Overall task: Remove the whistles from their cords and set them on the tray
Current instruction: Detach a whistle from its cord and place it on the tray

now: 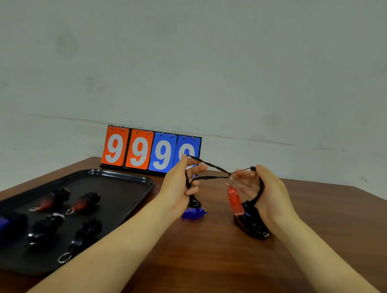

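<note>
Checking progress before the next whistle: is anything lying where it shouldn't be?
Yes. A blue whistle lies on the table below the left hand, outside the tray, apparently still on a black cord. The red whistle hangs between both hands.

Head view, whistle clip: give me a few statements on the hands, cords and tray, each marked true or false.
1. A red whistle hangs from the black cord stretched between the hands. True.
2. The tray holds no whistles. False: several lie on it, red and black ones among them.
3. The left hand and the right hand both hold cord. True.
4. The blue whistle lies on the tray. False: it lies on the wooden table, below the left hand.
5. The scoreboard shows zeros. False: its cards show nines.
</note>
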`<state>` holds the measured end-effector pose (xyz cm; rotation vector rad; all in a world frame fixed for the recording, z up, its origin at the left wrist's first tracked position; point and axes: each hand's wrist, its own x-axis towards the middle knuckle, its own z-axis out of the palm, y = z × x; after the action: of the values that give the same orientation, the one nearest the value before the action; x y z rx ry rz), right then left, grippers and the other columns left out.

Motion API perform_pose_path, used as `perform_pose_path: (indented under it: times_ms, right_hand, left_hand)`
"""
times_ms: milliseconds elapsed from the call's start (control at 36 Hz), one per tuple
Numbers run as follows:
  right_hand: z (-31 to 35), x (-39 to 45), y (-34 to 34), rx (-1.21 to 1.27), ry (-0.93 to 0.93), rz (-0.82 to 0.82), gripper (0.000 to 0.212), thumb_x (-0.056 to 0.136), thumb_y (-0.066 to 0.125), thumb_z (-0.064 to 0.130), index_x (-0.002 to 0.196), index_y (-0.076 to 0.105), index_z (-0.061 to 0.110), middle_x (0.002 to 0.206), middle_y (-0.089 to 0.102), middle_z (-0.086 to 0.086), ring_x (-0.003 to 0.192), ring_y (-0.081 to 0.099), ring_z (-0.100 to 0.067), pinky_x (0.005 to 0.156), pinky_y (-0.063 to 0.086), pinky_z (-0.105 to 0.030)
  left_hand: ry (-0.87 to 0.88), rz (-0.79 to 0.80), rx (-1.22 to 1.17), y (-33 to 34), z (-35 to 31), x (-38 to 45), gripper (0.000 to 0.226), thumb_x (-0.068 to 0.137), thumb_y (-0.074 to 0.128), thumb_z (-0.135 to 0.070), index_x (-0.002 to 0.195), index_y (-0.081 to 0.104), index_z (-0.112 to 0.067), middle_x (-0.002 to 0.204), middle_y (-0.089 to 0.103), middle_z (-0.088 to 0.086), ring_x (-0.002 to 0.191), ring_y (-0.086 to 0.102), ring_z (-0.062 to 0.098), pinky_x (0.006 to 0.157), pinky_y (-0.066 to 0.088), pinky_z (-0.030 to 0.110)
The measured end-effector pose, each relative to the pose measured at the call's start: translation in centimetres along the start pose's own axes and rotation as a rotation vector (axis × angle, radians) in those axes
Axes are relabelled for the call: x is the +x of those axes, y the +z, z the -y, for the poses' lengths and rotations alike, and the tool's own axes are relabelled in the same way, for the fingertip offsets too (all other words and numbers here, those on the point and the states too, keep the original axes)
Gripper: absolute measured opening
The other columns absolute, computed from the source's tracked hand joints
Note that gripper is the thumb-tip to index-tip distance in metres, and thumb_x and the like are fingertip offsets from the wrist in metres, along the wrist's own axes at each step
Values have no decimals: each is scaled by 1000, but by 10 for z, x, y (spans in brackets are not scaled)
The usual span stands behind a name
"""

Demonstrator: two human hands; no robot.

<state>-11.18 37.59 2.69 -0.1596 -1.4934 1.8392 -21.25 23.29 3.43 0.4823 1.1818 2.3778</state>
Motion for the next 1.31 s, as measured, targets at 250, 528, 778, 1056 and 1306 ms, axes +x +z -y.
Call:
perform_pose_path:
  times_ms: [250,528,778,1056,1306]
  right_hand:
    - [1,-9,5,-312,-28,65,29,100,45,24,83,64,10,74,58,-1,64,49,-13,61,44,-28]
    - [8,-10,5,-143,-61,218,27,99,45,21,89,65,6,60,45,1,50,34,-11,46,29,-23]
    - [15,4,-13,136,-131,-172,24,101,44,22,90,63,11,59,50,3,52,44,-10,47,37,-21]
    - [-5,11,-26,-672,-198,-147,33,100,43,27,78,63,14,63,51,-1,58,45,-16,56,37,-30]
    - [-19,2,-17,-1086,-414,61,22,98,42,34,98,62,25,96,58,13,97,50,-5,80,39,-25]
  left_hand:
    - [161,62,427,0,0,-4,37,101,40,-38,92,70,-19,68,64,-3,45,38,5,42,27,15]
    - [616,434,1140,-6,26,-10,48,96,33,-46,69,58,-15,70,65,-1,70,62,10,79,51,40]
    - [477,451,1122,-7,24,-6,44,102,38,-32,64,55,-18,62,52,-4,59,46,1,68,41,20]
    - [366,188,804,-5,12,6,38,98,40,-24,64,54,-19,54,51,-12,55,46,0,56,38,14]
    - [395,69,821,-7,14,10,39,100,39,-23,65,57,-18,62,53,-5,65,49,9,65,41,24]
